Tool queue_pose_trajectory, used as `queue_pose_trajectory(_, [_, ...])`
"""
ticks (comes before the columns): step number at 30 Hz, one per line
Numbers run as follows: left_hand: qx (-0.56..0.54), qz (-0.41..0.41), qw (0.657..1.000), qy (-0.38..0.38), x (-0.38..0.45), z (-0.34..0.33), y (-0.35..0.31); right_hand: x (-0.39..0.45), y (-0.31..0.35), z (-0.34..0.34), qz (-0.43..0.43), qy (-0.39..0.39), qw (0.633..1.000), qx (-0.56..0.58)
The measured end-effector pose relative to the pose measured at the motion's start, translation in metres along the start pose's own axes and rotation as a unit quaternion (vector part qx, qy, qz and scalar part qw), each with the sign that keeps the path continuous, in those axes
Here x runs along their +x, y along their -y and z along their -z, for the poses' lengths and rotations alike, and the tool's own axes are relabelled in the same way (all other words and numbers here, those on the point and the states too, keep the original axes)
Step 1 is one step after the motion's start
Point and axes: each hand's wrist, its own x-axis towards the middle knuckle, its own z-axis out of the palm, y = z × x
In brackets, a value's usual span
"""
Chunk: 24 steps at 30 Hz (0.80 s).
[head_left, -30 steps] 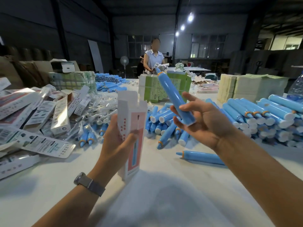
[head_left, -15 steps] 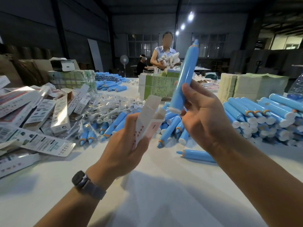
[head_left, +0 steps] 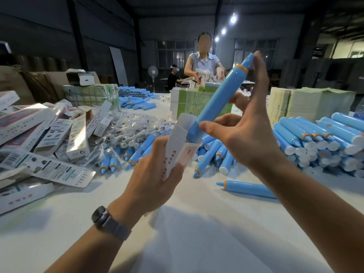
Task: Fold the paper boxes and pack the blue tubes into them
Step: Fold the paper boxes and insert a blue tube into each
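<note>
While our left hand (head_left: 155, 174) clasps the white and pink paper box (head_left: 180, 148) from below, its top flaps standing open, our right hand (head_left: 242, 123) holds the long blue plastic tube with an orange ring (head_left: 218, 99). Our thumb presses the tube low on its side and a fingertip rests on its pointed tip. The tube tilts up to the right, and its blunt lower end sits just inside the box's mouth, above the left hand's grip, over the white table (head_left: 187, 233).
</note>
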Motion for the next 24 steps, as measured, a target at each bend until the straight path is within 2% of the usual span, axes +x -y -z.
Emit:
queue_pose_trajectory(6, [0.034,-0.003,0.999,0.008,0.000,0.000,-0.006,0.005,0.003,0.002,0.006,0.067,0.996,-0.056])
queue_pose_trajectory(11, [0.037,0.018,0.999,-0.008,0.001,0.003,-0.003,0.009,-0.003,0.003,0.028,0.005,0.987,-0.159])
queue_pose_trajectory(15, [0.025,0.032,0.999,-0.034,0.002,0.003,0.002,-0.008,-0.023,-0.020,0.078,0.068,0.963,-0.251])
queue_pose_trajectory(17, [0.032,0.025,0.997,-0.059,0.001,0.003,0.009,-0.012,-0.034,-0.033,0.076,0.103,0.966,-0.225])
queue_pose_trajectory(19, [0.049,0.023,0.993,-0.101,0.002,0.007,0.017,-0.006,-0.039,-0.047,0.053,0.079,0.983,-0.160])
queue_pose_trajectory(21, [0.072,0.028,0.984,-0.163,0.004,0.012,0.024,0.004,-0.047,-0.068,-0.001,0.034,0.995,-0.089])
queue_pose_trajectory(24, [0.080,0.040,0.965,-0.245,0.008,0.018,0.031,0.020,-0.068,-0.107,-0.103,0.050,0.993,-0.006])
